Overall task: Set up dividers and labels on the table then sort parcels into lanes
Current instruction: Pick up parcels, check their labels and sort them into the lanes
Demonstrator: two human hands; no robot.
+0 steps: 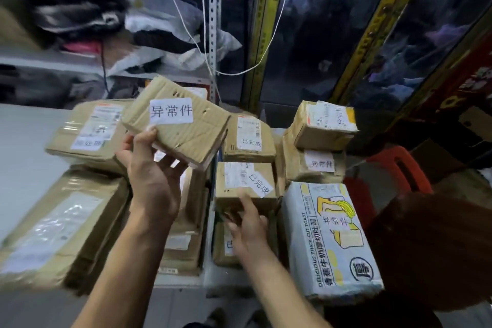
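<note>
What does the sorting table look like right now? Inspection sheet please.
Surface: pale table, mostly covered by parcels.
Job's things: cardboard piece labelled 异常件 held up over the table; two boxes labelled 已完成 in the middle; stacked boxes labelled 异常件 on the right; banana toast box in front of them, same label; large brown parcels on the left.
Clutter: bags and clothes on the shelf behind.
Hands: left hand grips the cardboard piece; right hand open, reaching to the near middle box.
Cables: white cord hanging from above.
Surroundings: red plastic stool on the right.
</note>
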